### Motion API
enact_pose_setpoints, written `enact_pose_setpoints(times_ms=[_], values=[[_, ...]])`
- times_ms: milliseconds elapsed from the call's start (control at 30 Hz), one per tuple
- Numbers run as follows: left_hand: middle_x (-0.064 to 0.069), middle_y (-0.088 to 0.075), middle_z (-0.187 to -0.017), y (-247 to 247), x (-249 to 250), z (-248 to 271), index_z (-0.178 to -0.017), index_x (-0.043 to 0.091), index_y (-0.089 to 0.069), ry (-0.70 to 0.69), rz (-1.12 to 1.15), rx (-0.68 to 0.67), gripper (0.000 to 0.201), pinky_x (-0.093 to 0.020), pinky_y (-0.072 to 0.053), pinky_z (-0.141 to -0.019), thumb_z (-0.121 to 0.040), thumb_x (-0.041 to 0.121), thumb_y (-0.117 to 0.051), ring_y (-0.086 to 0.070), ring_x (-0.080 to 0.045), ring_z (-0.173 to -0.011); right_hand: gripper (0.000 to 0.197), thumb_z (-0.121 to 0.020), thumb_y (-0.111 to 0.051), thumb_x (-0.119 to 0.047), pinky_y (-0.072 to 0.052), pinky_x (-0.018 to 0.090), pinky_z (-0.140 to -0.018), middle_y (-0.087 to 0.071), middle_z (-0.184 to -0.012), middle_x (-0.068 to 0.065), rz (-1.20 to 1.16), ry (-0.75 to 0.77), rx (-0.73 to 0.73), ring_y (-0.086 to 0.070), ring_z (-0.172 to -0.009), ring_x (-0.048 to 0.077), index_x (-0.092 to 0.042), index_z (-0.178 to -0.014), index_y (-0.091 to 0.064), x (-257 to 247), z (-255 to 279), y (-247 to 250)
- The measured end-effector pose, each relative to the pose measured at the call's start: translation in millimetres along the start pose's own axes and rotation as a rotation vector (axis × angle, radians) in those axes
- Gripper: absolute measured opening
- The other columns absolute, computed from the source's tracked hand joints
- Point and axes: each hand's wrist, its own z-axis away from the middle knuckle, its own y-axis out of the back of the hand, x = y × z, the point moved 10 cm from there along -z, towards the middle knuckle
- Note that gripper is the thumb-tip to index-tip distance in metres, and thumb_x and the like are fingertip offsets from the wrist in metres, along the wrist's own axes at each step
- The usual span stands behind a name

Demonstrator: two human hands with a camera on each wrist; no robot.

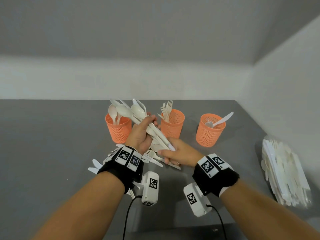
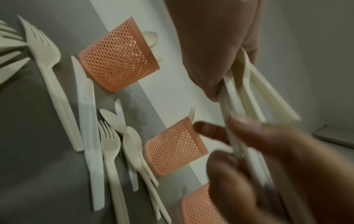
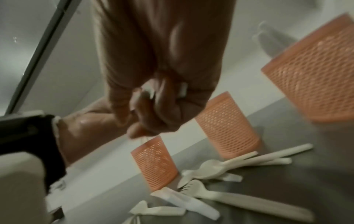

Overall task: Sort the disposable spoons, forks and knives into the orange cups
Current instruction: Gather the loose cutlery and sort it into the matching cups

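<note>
My left hand [image 1: 147, 129] grips a bundle of white spoons [image 1: 136, 110], bowls up and tilted left over the left orange cup [image 1: 118, 129], which holds spoons. My right hand [image 1: 170, 154] pinches the bundle's handle ends [image 3: 147, 90] just below. The middle orange cup [image 1: 172, 125] holds forks. A knife leans out of the right orange cup [image 1: 210, 131]. In the left wrist view the left hand's fingers [image 2: 214, 84] curl round the handles [image 2: 250, 94]. Loose forks, knives and spoons [image 2: 90, 125] lie on the grey table under both hands.
A clear bag of more white cutlery [image 1: 284, 172] lies near the table's right edge [image 1: 270, 141]. White walls close off the back and right. Loose cutlery [image 1: 154, 157] spreads in front of the cups, and some pokes out beside my left wrist [image 1: 94, 166].
</note>
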Motion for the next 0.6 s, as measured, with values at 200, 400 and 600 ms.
enact_pose_setpoints(times_ms=[200, 400, 600], values=[[-0.002, -0.066, -0.063, 2.4, -7.1, 4.4, -0.092, 0.012, -0.050, 0.024, -0.010, 0.009, 0.019, -0.024, -0.054, -0.059, -0.089, -0.005, -0.047, -0.062, -0.010, -0.055, 0.032, -0.091, -0.055, -0.017, -0.043, 0.033, -0.095, -0.061, -0.114, 0.009, 0.089, 0.097, 0.158, -0.057, -0.103, 0.016, -0.009, -0.122, -0.049, -16.2, -9.9, -1.2], [-0.007, -0.074, -0.082, 9.0, 7.8, 5.2, -0.098, 0.010, -0.057, 0.068, -0.002, -0.056, 0.031, -0.034, -0.057, -0.076, -0.088, -0.009, -0.036, -0.072, -0.018, -0.078, 0.038, -0.100, -0.030, -0.032, -0.035, 0.029, -0.103, -0.059, -0.124, 0.006, 0.012, 0.094, 0.175, -0.052, -0.118, 0.017, -0.013, -0.125, -0.051, -12.4, -4.7, 15.5], [-0.009, -0.074, -0.086, 8.5, 5.6, 7.4, -0.093, 0.005, -0.054, 0.083, -0.009, -0.084, 0.030, -0.033, -0.056, -0.079, -0.087, -0.014, -0.032, -0.073, -0.018, -0.081, 0.023, -0.100, -0.033, -0.016, -0.036, 0.013, -0.060, -0.048, -0.071, -0.007, -0.051, 0.153, 0.357, -0.046, -0.058, -0.001, -0.021, -0.089, -0.053, -12.0, -1.3, 38.3]])
